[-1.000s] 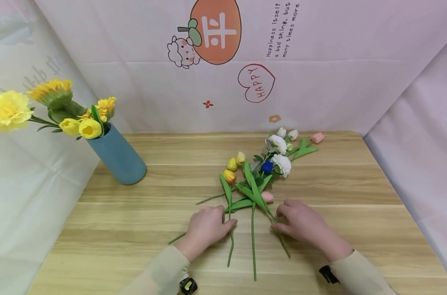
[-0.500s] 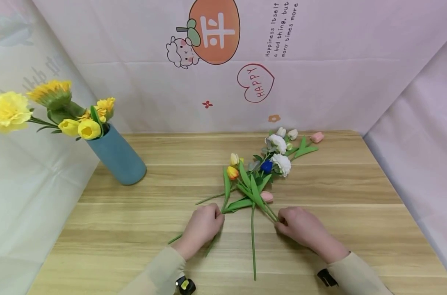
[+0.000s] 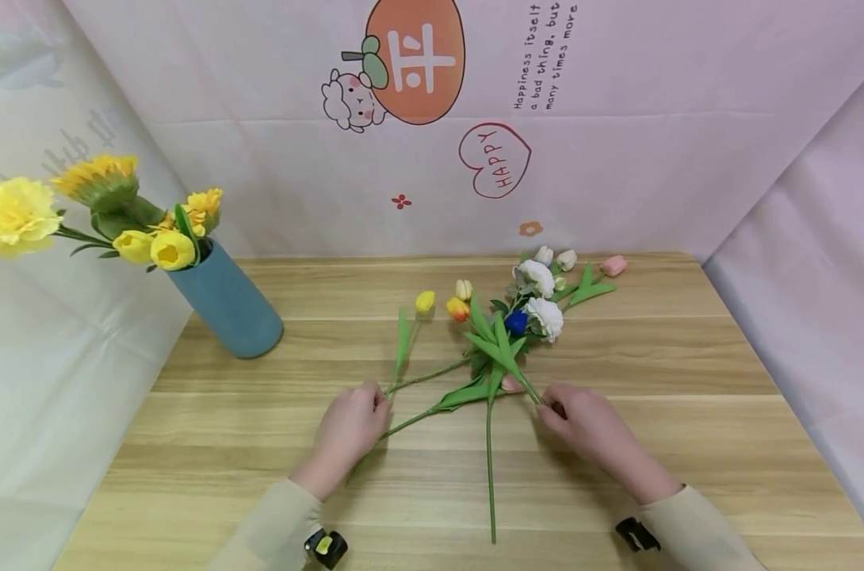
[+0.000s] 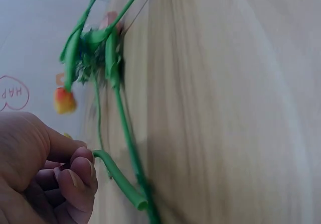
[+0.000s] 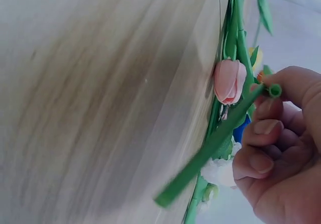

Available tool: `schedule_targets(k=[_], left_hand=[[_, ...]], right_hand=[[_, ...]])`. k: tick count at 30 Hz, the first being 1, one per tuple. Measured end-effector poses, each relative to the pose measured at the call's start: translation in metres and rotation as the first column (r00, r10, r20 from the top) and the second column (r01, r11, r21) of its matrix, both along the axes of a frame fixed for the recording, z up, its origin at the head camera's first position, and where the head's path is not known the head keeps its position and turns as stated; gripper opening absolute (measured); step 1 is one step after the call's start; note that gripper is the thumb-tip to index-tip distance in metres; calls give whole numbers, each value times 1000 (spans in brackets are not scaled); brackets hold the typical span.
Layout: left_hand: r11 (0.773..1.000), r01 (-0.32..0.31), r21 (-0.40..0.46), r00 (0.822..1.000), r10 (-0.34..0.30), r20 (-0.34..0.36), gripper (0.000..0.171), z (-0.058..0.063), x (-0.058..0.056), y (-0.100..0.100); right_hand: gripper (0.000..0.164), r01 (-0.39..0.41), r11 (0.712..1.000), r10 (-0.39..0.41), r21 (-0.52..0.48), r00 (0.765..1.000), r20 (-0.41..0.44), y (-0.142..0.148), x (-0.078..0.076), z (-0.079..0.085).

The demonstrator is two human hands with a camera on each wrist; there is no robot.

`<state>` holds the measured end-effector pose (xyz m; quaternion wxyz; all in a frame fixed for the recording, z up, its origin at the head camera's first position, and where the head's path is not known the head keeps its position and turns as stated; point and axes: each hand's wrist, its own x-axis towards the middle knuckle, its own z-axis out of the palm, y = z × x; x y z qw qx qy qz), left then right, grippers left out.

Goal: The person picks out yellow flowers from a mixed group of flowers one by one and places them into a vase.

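Note:
My left hand (image 3: 353,420) pinches the stem of a yellow tulip (image 3: 425,302), lifted to the left of the other flowers. Its cut stem (image 4: 123,181) sticks out below my fingers in the left wrist view. With my right hand (image 3: 585,420) I pinch green stems that lead up to an orange-red tulip (image 3: 457,309) and a cream tulip (image 3: 464,289). Two stem ends show in the right wrist view, one a long stem (image 5: 210,146). Under them lie a pink tulip (image 5: 230,81), a blue flower (image 3: 516,322) and white flowers (image 3: 544,319).
A blue vase (image 3: 232,305) with several yellow flowers stands at the back left of the wooden table (image 3: 653,492). Another pink tulip (image 3: 613,266) lies at the far edge. A loose stem (image 3: 491,476) points toward me between my hands. A printed cloth (image 3: 617,174) hangs behind.
My left hand has closed on the yellow tulip's stem and drawn it left, away from the pile. My right hand has gripped stems and shifted the orange-red and cream tulips slightly back.

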<state>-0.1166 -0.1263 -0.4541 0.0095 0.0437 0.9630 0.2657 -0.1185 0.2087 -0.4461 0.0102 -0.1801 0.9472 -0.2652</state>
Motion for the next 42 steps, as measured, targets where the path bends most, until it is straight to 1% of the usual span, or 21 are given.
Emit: schedule_targets(k=[4, 6, 8, 10, 12, 13, 15, 16, 18, 20, 22, 25, 27, 29, 32, 33, 34, 38, 40, 42], left_hand=[[999, -14, -40, 998, 12, -57, 19, 8, -4, -15], [998, -18, -60, 995, 12, -97, 17, 13, -7, -23], [997, -25, -78, 990, 14, -140, 15, 18, -10, -30], [995, -29, -90, 980, 11, -198, 14, 24, -13, -38], [995, -35, -92, 966, 10, -257, 12, 31, -15, -46], [994, -34, -101, 956, 3, -295, 11, 34, -17, -50], [991, -43, -124, 925, -8, -380, 9, 42, -21, -58], [988, -51, -144, 907, -14, -421, 9, 47, -22, -63], [977, -79, -200, 863, -34, -505, 10, 57, -26, -71], [961, -114, -253, 814, -55, -578, 11, 69, -29, -79], [945, -145, -294, 766, -81, -638, 13, 82, -33, -85], [930, -176, -324, 693, -117, -711, 15, 98, -40, -93], [926, -186, -329, 651, -134, -747, 16, 107, -45, -97], [927, -189, -325, 612, -148, -777, 18, 113, -50, -100], [926, -190, -325, 563, -169, -809, 20, 118, -56, -102], [927, -190, -322, 546, -173, -820, 20, 119, -58, -103], [926, -193, -324, 533, -178, -827, 20, 119, -60, -104], [926, -201, -318, 491, -186, -851, 20, 123, -65, -108], [928, -205, -312, 476, -184, -860, 19, 125, -67, -110], [926, -208, -315, 458, -192, -868, 18, 127, -68, -110]], right_hand=[[12, 8, 1000, -9, 22, 999, 52, 1, -1, -2], [11, 14, 999, -16, 34, 998, 63, 1, -1, -3], [11, 18, 999, -21, 46, 998, 54, 2, -1, -4], [13, 21, 998, -23, 57, 999, 42, 2, -2, -5], [16, 18, 998, -21, 65, 999, 37, 3, -2, -4], [18, 17, 997, -20, 69, 999, 42, 4, -3, -4], [23, 18, 998, -23, 67, 997, 77, 5, -4, -4], [27, 18, 998, -24, 67, 996, 91, 6, -4, -3], [36, 30, 997, -38, 71, 993, 108, 9, -5, -3], [45, 45, 996, -52, 76, 994, 101, 13, -5, -2], [51, 56, 995, -62, 85, 996, 70, 18, -7, 0], [51, 75, 992, -79, 101, 996, 37, 26, -9, 0], [51, 88, 989, -91, 116, 996, 18, 32, -10, -2], [49, 102, 985, -101, 142, 995, -12, 37, -11, -5], [47, 113, 979, -106, 169, 993, -51, 42, -11, -11], [47, 111, 978, -103, 178, 993, -56, 43, -11, -12], [48, 108, 976, -100, 190, 994, -53, 45, -11, -13], [57, 90, 961, -98, 260, 995, 17, 49, -11, -16], [60, 78, 953, -96, 291, 994, 50, 51, -11, -16], [61, 66, 950, -90, 305, 994, 64, 52, -11, -15]])
